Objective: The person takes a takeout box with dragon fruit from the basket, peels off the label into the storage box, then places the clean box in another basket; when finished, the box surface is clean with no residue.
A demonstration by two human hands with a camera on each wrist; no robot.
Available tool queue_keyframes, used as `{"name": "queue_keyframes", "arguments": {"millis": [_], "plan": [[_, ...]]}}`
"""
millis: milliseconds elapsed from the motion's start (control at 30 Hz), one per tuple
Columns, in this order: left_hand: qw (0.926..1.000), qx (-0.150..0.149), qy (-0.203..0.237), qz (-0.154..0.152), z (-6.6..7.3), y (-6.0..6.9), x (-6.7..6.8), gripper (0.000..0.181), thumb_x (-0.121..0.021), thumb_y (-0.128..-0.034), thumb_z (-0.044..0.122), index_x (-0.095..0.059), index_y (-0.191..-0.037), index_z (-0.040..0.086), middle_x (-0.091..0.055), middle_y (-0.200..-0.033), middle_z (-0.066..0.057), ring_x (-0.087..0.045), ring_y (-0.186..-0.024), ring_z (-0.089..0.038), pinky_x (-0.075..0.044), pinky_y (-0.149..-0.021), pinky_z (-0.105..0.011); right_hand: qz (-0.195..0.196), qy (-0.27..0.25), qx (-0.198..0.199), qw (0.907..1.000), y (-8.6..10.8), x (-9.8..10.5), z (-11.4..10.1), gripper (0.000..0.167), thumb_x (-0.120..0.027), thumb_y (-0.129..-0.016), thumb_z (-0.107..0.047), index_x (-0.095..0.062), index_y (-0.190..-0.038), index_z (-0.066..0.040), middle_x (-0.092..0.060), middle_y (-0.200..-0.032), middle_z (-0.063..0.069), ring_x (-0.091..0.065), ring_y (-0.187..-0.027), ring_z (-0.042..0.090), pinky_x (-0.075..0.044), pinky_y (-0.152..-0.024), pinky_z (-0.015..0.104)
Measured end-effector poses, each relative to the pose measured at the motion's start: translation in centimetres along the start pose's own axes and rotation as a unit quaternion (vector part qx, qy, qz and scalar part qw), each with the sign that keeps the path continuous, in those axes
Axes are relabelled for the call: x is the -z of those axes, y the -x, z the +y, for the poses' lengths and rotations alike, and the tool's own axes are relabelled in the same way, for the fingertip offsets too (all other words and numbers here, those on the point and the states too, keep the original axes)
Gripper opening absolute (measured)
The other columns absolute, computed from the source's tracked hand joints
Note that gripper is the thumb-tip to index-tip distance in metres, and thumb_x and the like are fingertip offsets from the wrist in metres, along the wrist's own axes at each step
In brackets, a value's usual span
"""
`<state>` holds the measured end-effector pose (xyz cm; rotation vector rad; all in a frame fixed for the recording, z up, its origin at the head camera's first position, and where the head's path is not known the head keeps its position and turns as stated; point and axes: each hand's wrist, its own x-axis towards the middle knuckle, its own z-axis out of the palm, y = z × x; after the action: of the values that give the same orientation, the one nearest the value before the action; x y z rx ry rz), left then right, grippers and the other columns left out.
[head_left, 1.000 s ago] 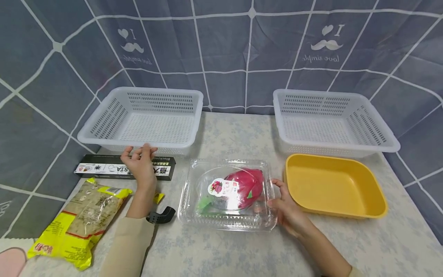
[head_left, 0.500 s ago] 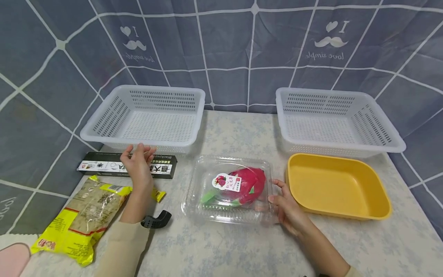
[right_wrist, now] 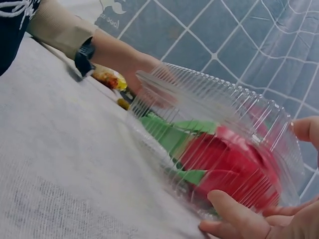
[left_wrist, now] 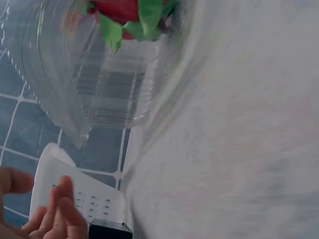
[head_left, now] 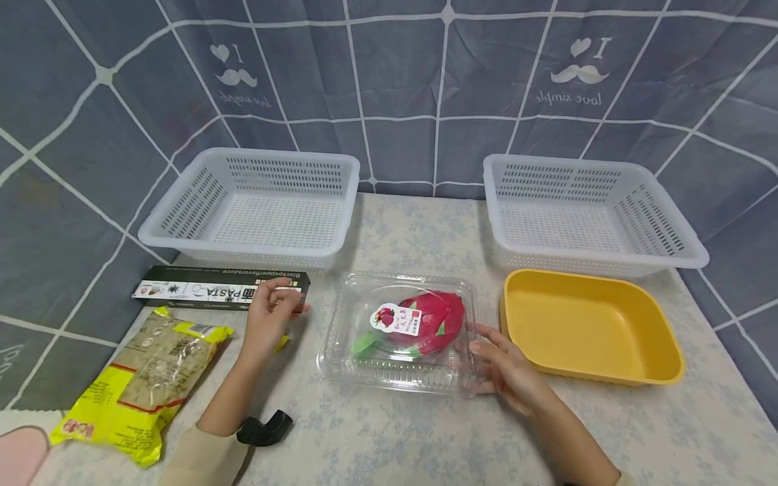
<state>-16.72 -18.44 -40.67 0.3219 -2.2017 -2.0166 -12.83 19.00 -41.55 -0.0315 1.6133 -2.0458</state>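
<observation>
While your right hand (head_left: 513,371) grasps the clear box (head_left: 401,382), your left hand (head_left: 271,312) is free

As you look down at the table (head_left: 395,439), the clear box lies directly in front of you, and your right hand grasps it by its right end. In the right wrist view, the fingertips (right_wrist: 222,200) are against its wall. I cannot tell whether the whole bottom of the box touches the cloth. Inside the box is a red dragon fruit (head_left: 440,324), nearer to the right end, with green tips pointing left; a white label (head_left: 396,318) is on the lid.

Your left hand holds nothing; its fingers are loosely bent. It is to the left of the clear box, above the right end of a black pasta carton (head_left: 213,289). A small yellow packet (head_left: 281,344), partly hidden by your hand, is also left of the box. Farther left lies a yellow bag (head_left: 142,385).

Behind the clear box, to its left and to its right, are two white baskets (head_left: 276,255). Right of the box, beyond your right hand, is a yellow basin (head_left: 589,331). Your left wrist wears a black band (head_left: 265,430).
</observation>
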Motion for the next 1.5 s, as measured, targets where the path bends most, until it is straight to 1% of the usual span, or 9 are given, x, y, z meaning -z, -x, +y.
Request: {"name": "queue_keyframes", "arguments": {"millis": [133,300,467,700,867,1167,1267,1433,1500], "plan": [[0.9936,0.016,-0.072,-0.086,-0.1,1.2,0.1,0.039,-0.053,-0.1005,0.014,-0.042,-0.133,-0.004,-0.059,-0.114,-0.02,-0.065,-0.088,-0.01,-0.054,-0.077,-0.029,0.02,0.01,-0.007,0.9997,0.1,-0.5,-0.2,0.067,-0.049,-0.098,-0.02,-0.015,-0.151,0.004,-0.055,-0.133,0.019,-0.067,-0.099,0.021,-0.056,-0.076,0.049],[0.9863,0.024,-0.055,-0.153,-0.4,2.6,-0.2,0.048,-0.054,-0.0998,0.013,-0.035,-0.141,-0.004,-0.049,-0.13,-0.026,-0.058,-0.104,-0.018,-0.054,-0.082,-0.032,0.081,0.031,-0.013,0.9961,0.3,-1.3,-0.5,0.063,-0.053,-0.096,-0.018,-0.026,-0.148,0.005,-0.052,-0.127,0.019,-0.066,-0.098,0.024,-0.057,-0.075,0.047],[0.9782,-0.03,-0.029,-0.204,-1.4,3.5,-0.1,0.055,-0.052,-0.0967,0.002,-0.028,-0.145,-0.005,-0.042,-0.136,-0.029,-0.05,-0.117,-0.036,-0.051,-0.085,-0.026,0.145,0.074,0.0,0.9867,0.2,-1.9,-0.6,0.054,-0.058,-0.094,-0.017,-0.039,-0.143,-0.002,-0.053,-0.13,0.022,-0.06,-0.098,0.022,-0.057,-0.07,0.035],[0.9491,-0.082,0.033,-0.302,-2.7,3.7,0.2,0.076,-0.06,-0.0929,0.007,-0.013,-0.153,0.003,-0.025,-0.147,-0.032,-0.027,-0.133,-0.052,-0.041,-0.098,-0.022,0.178,0.093,0.007,0.9796,0.3,-2.2,-0.6,0.052,-0.059,-0.093,-0.015,-0.042,-0.142,-0.004,-0.06,-0.124,0.018,-0.061,-0.089,0.013,-0.054,-0.065,0.03],[0.9376,-0.083,0.07,-0.33,-3.2,3.6,0.0,0.089,-0.067,-0.0899,0.014,-0.007,-0.155,0.006,-0.021,-0.15,-0.034,-0.024,-0.137,-0.049,-0.039,-0.102,-0.023,0.191,0.112,0.011,0.9751,0.6,-2.2,-0.4,0.052,-0.059,-0.094,-0.016,-0.041,-0.141,-0.004,-0.063,-0.123,0.016,-0.062,-0.089,0.011,-0.054,-0.069,0.031],[0.9393,-0.083,0.055,-0.328,-3.8,3.6,-0.2,0.086,-0.068,-0.089,0.014,-0.015,-0.157,0.013,-0.017,-0.155,-0.028,-0.017,-0.14,-0.049,-0.031,-0.105,-0.02,0.215,0.177,0.067,0.9582,1.7,-2.3,-0.6,0.051,-0.064,-0.093,-0.011,-0.041,-0.138,0.0,-0.061,-0.121,0.021,-0.065,-0.09,0.008,-0.055,-0.074,0.027],[0.9405,-0.082,0.045,-0.326,-3.8,3.6,-0.2,0.083,-0.068,-0.0889,0.015,-0.02,-0.156,0.013,-0.014,-0.157,-0.025,-0.013,-0.142,-0.048,-0.029,-0.106,-0.019,0.24,0.241,0.097,0.9354,2.3,-2.7,-0.9,0.05,-0.069,-0.092,-0.016,-0.046,-0.134,-0.001,-0.061,-0.12,0.017,-0.062,-0.091,0.005,-0.052,-0.075,0.02],[0.9395,-0.075,0.059,-0.329,-3.8,3.6,-0.4,0.084,-0.069,-0.0877,0.014,-0.02,-0.156,0.014,-0.014,-0.157,-0.025,-0.017,-0.14,-0.049,-0.032,-0.105,-0.021,0.294,0.343,0.218,0.8652,2.4,-3.4,-1.7,0.04,-0.076,-0.085,-0.011,-0.06,-0.12,-0.003,-0.065,-0.106,0.006,-0.054,-0.085,0.009,-0.043,-0.073,0.019],[0.9396,-0.074,0.065,-0.328,-3.9,3.6,-0.4,0.085,-0.069,-0.087,0.013,-0.02,-0.156,0.014,-0.015,-0.156,-0.025,-0.019,-0.14,-0.048,-0.033,-0.105,-0.022,0.293,0.36,0.266,0.8447,2.0,-3.5,-2.0,0.036,-0.078,-0.081,-0.005,-0.064,-0.114,-0.002,-0.064,-0.098,0.004,-0.052,-0.081,0.011,-0.041,-0.071,0.021]]}}
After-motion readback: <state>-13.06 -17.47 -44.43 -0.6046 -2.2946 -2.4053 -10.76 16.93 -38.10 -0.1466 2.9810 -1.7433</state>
